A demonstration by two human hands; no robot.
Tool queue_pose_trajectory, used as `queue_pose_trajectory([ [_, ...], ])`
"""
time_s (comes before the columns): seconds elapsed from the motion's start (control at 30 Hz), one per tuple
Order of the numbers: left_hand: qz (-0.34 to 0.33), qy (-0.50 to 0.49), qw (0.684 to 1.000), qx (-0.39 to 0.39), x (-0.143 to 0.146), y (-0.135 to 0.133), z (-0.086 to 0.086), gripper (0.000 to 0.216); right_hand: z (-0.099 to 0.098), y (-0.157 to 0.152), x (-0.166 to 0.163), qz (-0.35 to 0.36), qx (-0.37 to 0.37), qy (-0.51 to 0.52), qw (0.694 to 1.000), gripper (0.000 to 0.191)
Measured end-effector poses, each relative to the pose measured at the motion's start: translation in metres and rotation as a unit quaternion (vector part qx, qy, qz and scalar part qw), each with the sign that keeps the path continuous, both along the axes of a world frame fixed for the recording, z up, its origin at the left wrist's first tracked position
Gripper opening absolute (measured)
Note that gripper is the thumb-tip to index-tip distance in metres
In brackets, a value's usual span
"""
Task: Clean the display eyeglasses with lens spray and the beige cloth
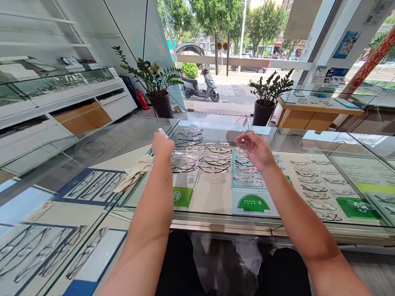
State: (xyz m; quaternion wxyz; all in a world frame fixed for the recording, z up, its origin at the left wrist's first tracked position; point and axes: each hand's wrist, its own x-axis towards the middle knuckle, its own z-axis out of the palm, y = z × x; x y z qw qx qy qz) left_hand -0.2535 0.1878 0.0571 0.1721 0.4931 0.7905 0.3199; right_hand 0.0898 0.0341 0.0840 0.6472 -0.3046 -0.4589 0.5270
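My right hand is raised over the glass counter, its fingers pinching a pair of thin-rimmed eyeglasses. One round lens stands above the fingers, and a small tag or mark shows on it. Farther left, my left hand is closed around a small white object. Only the white tip sticks out past the fingers, so its kind is hidden. A crumpled beige cloth lies on the glass beside my left forearm. Beneath both hands, rows of eyeglasses lie inside the display case.
The glass display counter runs across in front of me, with another case section at left. Potted plants stand beyond it near the glass door. A wooden display table is at back right, and a fire extinguisher at back left.
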Motion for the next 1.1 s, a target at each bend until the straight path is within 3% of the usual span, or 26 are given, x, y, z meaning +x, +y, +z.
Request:
queue_pose_trajectory([
  [0.07, 0.011, -0.010, 0.999, 0.031, 0.007, -0.004, 0.004, 0.080, -0.001, 0.001, 0.001, -0.004, 0.000, -0.007, 1.000, 0.026],
  [0.17, 0.051, 0.009, 0.989, 0.141, 0.019, -0.020, 0.016, 0.096, -0.002, 0.002, 0.002, -0.011, 0.004, -0.017, 1.000, 0.025],
  [0.3, 0.027, 0.051, 0.972, 0.227, 0.010, -0.058, 0.041, 0.085, -0.002, 0.003, 0.004, -0.014, 0.004, -0.019, 1.000, 0.024],
  [0.37, -0.019, 0.075, 0.974, 0.214, -0.012, -0.077, 0.052, 0.065, -0.002, 0.003, 0.004, -0.011, -0.004, -0.014, 1.000, 0.024],
  [0.47, -0.086, 0.146, 0.983, 0.064, -0.055, -0.097, 0.060, 0.030, -0.002, 0.003, 0.004, -0.010, -0.012, -0.001, 1.000, 0.023],
  [0.53, -0.122, 0.200, 0.971, -0.058, -0.079, -0.104, 0.057, 0.020, -0.001, 0.003, 0.004, -0.010, -0.014, 0.003, 1.000, 0.022],
  [0.6, -0.145, 0.237, 0.953, -0.119, -0.093, -0.106, 0.047, 0.025, -0.001, 0.003, 0.004, -0.009, -0.013, 0.002, 1.000, 0.020],
  [0.77, -0.137, 0.284, 0.946, -0.075, -0.095, -0.102, 0.015, 0.064, 0.000, 0.003, 0.004, -0.010, -0.012, -0.008, 1.000, 0.021],
  [0.93, -0.177, 0.302, 0.933, -0.086, -0.095, -0.093, 0.000, 0.052, -0.001, 0.003, 0.005, -0.018, -0.002, -0.008, 1.000, 0.022],
  [1.1, -0.178, 0.315, 0.929, -0.076, -0.101, -0.098, 0.004, 0.043, -0.003, 0.006, 0.007, -0.020, -0.004, -0.010, 1.000, 0.021],
])
